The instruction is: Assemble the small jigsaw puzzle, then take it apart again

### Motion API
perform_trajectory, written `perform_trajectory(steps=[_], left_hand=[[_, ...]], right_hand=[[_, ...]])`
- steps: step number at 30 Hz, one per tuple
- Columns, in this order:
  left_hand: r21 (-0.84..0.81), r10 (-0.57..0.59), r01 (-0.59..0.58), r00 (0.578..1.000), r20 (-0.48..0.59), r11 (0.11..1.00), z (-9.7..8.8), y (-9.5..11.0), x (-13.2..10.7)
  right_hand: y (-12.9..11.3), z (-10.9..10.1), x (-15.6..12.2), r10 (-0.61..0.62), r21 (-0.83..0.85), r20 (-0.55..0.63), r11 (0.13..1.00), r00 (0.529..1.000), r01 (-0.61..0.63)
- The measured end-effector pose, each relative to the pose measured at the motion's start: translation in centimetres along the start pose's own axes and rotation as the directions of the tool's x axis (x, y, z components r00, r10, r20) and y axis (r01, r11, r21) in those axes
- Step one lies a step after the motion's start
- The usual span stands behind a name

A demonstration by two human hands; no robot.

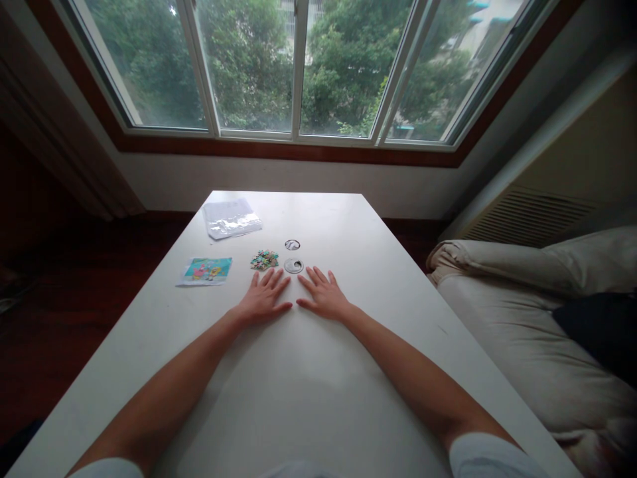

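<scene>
My left hand [263, 299] and my right hand [323, 295] lie flat, palms down, side by side on the white table [308, 385], fingers spread and holding nothing. Just beyond my left fingertips sits a small heap of colourful jigsaw pieces [263, 259]. A round silver tin base [293, 266] rests just past the gap between the two hands, and its lid [292, 244] lies a little farther back. A colourful cartoon picture card [206, 271] lies to the left of the pieces.
A clear plastic bag [230, 218] lies at the table's far left. A wide window [298, 66] runs behind the table. A beige sofa with cushions [537, 318] stands along the right side. Dark wooden floor [64, 299] lies to the left.
</scene>
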State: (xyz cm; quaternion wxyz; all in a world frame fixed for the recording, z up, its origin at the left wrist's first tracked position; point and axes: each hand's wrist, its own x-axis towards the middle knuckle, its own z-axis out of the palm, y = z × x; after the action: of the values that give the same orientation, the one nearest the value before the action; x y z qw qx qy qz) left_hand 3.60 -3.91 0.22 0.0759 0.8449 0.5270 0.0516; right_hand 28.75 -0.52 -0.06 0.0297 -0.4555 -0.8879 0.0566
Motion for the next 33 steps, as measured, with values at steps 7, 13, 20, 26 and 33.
perform_trajectory(steps=[7,13,20,26,33], left_hand=[[0.028,-0.021,0.021,0.999,-0.028,0.999,0.64,0.17,0.22],[0.031,-0.009,0.011,0.998,-0.057,0.999,0.62,0.11,0.17],[0.039,0.001,0.004,0.994,-0.112,0.999,0.52,0.19,0.30],[0.049,0.011,-0.005,0.991,-0.130,0.999,0.75,0.04,0.41],[0.104,0.046,-0.023,0.974,-0.220,0.994,0.60,0.51,0.75]], right_hand=[[0.14,0.15,0.03,-0.006,-0.013,0.029,1.000,1.000,0.007],[0.08,0.01,-0.05,-0.002,-0.009,0.014,1.000,1.000,0.002],[0.33,-0.11,-0.10,-0.007,-0.001,0.020,1.000,1.000,0.007],[0.44,0.03,0.02,-0.009,0.007,0.026,1.000,1.000,0.009],[-0.02,0.04,0.16,0.055,0.017,0.000,0.998,0.999,-0.055]])
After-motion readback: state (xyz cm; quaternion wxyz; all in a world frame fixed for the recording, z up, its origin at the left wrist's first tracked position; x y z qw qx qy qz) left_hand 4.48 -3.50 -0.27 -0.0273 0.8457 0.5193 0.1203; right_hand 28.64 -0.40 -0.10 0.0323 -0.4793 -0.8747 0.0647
